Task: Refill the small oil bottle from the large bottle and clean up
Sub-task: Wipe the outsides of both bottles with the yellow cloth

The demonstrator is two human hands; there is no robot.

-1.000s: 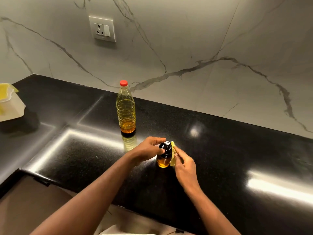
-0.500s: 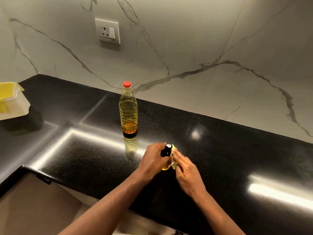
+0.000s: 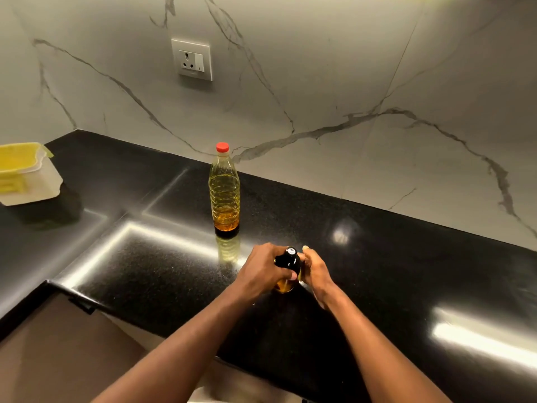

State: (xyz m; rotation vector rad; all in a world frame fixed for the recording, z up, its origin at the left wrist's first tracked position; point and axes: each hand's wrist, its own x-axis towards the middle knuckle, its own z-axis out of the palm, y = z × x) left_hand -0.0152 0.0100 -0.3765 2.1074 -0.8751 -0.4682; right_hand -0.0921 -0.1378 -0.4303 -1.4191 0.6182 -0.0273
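The scene is dim and warm. Strip-light glare streaks the glossy black countertop (image 3: 377, 257) at eight and four o'clock; the large bottle (image 3: 224, 193) mirrors in it. Edges bow from wide-angle distortion.

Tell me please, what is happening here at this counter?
A person stands at the glossy black stone counter, working on the small amber oil bottle with a black top. The left hand grips it, and the right hand holds what looks like a yellowish cloth against its side, apparently wiping. The large clear plastic oil bottle with a red cap stands closed behind, apart from the hands.
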